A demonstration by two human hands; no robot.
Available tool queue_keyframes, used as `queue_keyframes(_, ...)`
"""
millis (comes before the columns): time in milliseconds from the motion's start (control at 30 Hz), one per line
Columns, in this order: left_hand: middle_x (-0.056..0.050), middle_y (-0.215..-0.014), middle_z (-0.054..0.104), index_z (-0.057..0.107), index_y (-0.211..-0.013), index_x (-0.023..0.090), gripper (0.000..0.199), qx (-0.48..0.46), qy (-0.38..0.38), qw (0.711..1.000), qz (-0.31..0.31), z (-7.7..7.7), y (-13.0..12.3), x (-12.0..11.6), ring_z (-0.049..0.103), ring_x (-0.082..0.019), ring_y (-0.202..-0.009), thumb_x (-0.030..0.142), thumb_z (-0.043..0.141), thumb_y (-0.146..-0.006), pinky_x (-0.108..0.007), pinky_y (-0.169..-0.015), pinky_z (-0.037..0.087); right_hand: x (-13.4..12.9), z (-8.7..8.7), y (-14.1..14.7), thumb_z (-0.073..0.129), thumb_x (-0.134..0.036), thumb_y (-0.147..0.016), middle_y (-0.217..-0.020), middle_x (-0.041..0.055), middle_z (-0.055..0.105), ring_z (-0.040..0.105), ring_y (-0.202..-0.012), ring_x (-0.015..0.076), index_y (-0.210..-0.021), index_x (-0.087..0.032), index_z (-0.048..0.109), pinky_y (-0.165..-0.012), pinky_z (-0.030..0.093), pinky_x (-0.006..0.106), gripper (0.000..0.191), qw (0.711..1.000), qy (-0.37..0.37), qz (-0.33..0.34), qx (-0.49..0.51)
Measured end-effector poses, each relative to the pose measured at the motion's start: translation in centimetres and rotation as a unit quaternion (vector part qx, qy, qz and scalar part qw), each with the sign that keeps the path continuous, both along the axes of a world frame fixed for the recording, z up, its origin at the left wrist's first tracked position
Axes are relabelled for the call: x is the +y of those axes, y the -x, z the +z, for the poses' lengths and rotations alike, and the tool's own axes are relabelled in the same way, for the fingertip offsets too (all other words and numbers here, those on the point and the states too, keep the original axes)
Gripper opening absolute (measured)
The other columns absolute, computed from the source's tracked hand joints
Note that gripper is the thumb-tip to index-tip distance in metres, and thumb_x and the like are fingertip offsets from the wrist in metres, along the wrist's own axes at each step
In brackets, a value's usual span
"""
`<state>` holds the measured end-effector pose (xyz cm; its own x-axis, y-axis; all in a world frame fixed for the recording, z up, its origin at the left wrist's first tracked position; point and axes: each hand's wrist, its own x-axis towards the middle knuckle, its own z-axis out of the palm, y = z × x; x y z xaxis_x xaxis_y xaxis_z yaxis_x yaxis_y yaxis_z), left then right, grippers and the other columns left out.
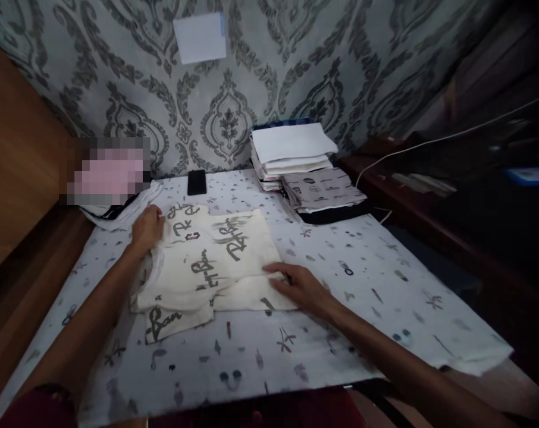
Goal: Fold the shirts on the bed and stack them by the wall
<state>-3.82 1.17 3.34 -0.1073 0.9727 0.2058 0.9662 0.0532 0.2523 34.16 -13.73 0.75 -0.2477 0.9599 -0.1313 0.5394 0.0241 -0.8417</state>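
Observation:
A cream T-shirt (189, 255) with dark lettering lies spread sideways across the table, its collar toward the left and its hem toward the right. At the far shoulder of the shirt, my left hand (148, 229) has its fingers curled on the cloth; the fingertips are partly hidden. My right hand (300, 286) is at the hem, where thumb and forefinger close around a raised crease of the fabric. That crease runs from the hand toward the near sleeve.
Folded clothes (294, 145) are stacked at the back, beside a folded grey printed garment (325, 187). A black phone (197, 182) lies near the patterned wall. More clothes (118, 214) sit at back left, partly blurred out. A white cable (430, 141) crosses at right.

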Motion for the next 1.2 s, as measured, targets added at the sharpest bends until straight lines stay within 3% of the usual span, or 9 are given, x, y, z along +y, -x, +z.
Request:
queue_keyframes(100,-0.002,-0.083,0.063,0.058,-0.085,0.020,0.021,-0.115,0.110,0.971,-0.180,2.3,0.3,-4.7,0.058,-0.019,-0.079,0.038,0.048,-0.087,-0.029,-0.072,0.045,-0.1,0.4,0.0,0.064,-0.032,-0.078,-0.087,0.0034,0.070,0.061,-0.074,0.0202,-0.113,-0.021,0.068,-0.071,0.049,0.034,0.038,0.999,0.012,0.017,-0.028)
queue_keyframes(200,-0.001,-0.086,0.064,0.061,-0.085,0.021,0.028,-0.166,0.319,0.870,-0.337,4.5,0.2,-11.0,0.060,-0.018,-0.082,0.048,0.055,-0.087,-0.026,-0.074,0.047,-0.3,0.4,-0.1,0.067,-0.032,-0.074,-0.071,-0.0010,0.061,0.054,-0.064,0.0172,-0.105,-0.021,0.069,-0.062,0.043,0.030,0.033,0.998,0.040,0.028,-0.034)
queue_keyframes(233,-0.001,-0.095,0.066,0.063,-0.093,0.022,0.027,-0.146,0.341,0.858,-0.355,4.9,0.2,-13.1,0.061,-0.019,-0.088,0.048,0.058,-0.087,-0.026,-0.077,0.047,-0.3,0.3,-0.1,0.067,-0.033,-0.074,-0.067,-0.0021,0.057,0.051,-0.062,0.0162,-0.102,-0.020,0.069,-0.060,0.041,0.029,0.030,0.998,0.048,0.029,-0.032)
queue_keyframes(400,-0.006,-0.119,0.060,0.058,-0.115,0.024,0.029,0.050,0.242,0.904,-0.350,3.2,-0.6,-20.0,0.057,-0.024,-0.106,0.024,0.060,-0.086,-0.033,-0.087,0.045,-0.8,0.5,-0.2,0.063,-0.039,-0.076,-0.062,-0.0039,0.049,0.045,-0.057,0.0144,-0.100,-0.019,0.069,-0.055,0.036,0.027,0.031,0.998,0.055,0.036,-0.026)
queue_keyframes(567,-0.007,-0.102,0.064,0.059,-0.094,0.019,0.025,0.179,0.132,0.917,-0.331,1.4,-1.5,-21.0,0.058,-0.025,-0.099,0.001,0.044,-0.085,-0.040,-0.087,0.043,-1.2,0.6,-0.3,0.060,-0.040,-0.079,-0.063,-0.0023,0.052,0.049,-0.058,0.0162,-0.100,-0.020,0.070,-0.057,0.040,0.029,0.031,0.997,0.031,0.040,-0.057)
queue_keyframes(700,-0.006,-0.089,0.065,0.062,-0.091,0.019,0.023,0.139,0.092,0.917,-0.363,4.0,-1.2,-21.8,0.060,-0.022,-0.088,0.009,0.041,-0.093,-0.038,-0.085,0.046,-2.5,0.8,-1.0,0.056,-0.040,-0.084,-0.094,0.0073,0.067,0.064,-0.082,0.0221,-0.094,-0.023,0.070,-0.069,0.052,0.034,0.024,0.996,-0.052,0.043,-0.058)
queue_keyframes(800,-0.007,-0.101,0.066,0.064,-0.102,0.022,0.024,0.062,0.101,0.913,-0.390,6.5,-0.3,-23.5,0.061,-0.020,-0.095,0.017,0.041,-0.097,-0.034,-0.086,0.049,-4.5,1.7,-1.9,0.052,-0.043,-0.091,-0.137,0.0097,0.057,0.060,-0.117,0.0286,-0.096,-0.027,0.071,-0.086,0.055,0.041,0.025,0.982,-0.158,0.052,-0.089)
queue_keyframes(867,-0.006,-0.107,0.066,0.064,-0.108,0.023,0.027,0.025,0.131,0.911,-0.390,7.4,0.3,-24.8,0.062,-0.019,-0.098,0.018,0.040,-0.096,-0.031,-0.084,0.050,-5.9,2.3,-2.5,0.048,-0.043,-0.095,-0.147,0.0073,0.051,0.054,-0.128,0.0295,-0.097,-0.029,0.072,-0.095,0.053,0.045,0.028,0.971,-0.198,0.085,-0.103)
queue_keyframes(1200,-0.004,-0.095,0.069,0.067,-0.098,0.026,0.023,-0.069,0.343,0.871,-0.344,5.6,1.2,-25.7,0.065,-0.021,-0.089,0.025,0.046,-0.092,-0.031,-0.080,0.049,-8.5,2.3,-2.6,0.052,-0.045,-0.095,-0.118,0.0098,0.070,0.063,-0.116,0.0279,-0.104,-0.033,0.073,-0.098,0.054,0.048,0.026,0.961,-0.108,0.239,-0.085)
